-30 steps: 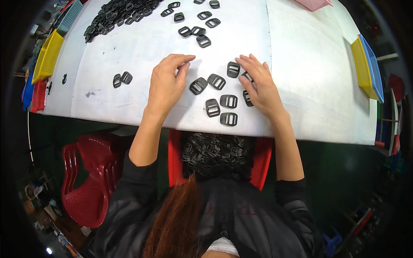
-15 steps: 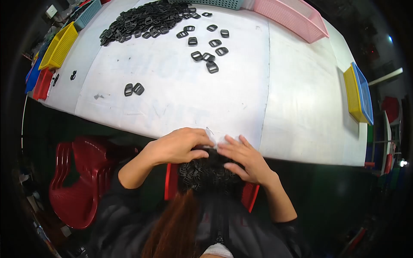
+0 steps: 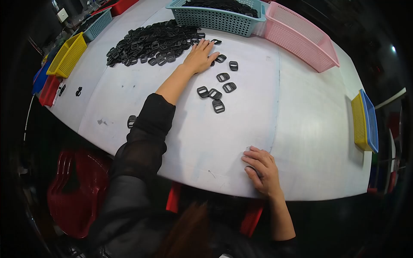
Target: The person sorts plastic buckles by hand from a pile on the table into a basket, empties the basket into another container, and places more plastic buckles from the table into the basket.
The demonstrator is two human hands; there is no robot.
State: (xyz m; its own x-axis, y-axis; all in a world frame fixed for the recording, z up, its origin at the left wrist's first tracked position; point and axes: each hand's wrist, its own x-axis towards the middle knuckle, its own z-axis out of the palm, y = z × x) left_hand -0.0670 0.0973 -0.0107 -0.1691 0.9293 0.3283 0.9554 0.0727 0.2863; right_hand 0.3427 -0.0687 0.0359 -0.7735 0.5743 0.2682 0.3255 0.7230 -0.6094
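My left hand (image 3: 199, 56) reaches far across the table, palm down and fingers spread, at the right edge of a large pile of black plastic strap buckles (image 3: 148, 43). Its fingertips overlap some buckles at that edge, and another shows partly from under the thumb side. Near the table's front edge, my right hand (image 3: 263, 172) rests with fingers slightly bent and thumb apart; a dark patch shows between thumb and fingers. Several loose buckles (image 3: 218, 106) lie between the two hands. One more buckle (image 3: 131, 121) sits beside my left sleeve, partly covered by it.
A teal basket (image 3: 211, 21) holding black pieces and a pink basket (image 3: 301, 38) stand at the back. Yellow baskets (image 3: 66, 56) and a small red box (image 3: 49, 90) line the left. A yellow-and-blue basket pair (image 3: 363, 122) stands right. Red chairs (image 3: 79, 193) are at lower left.
My left hand has moved from the front edge out to the pile. My right hand has shifted slightly right onto the tabletop. The view has tilted up, and the black pieces in my lap are out of sight.
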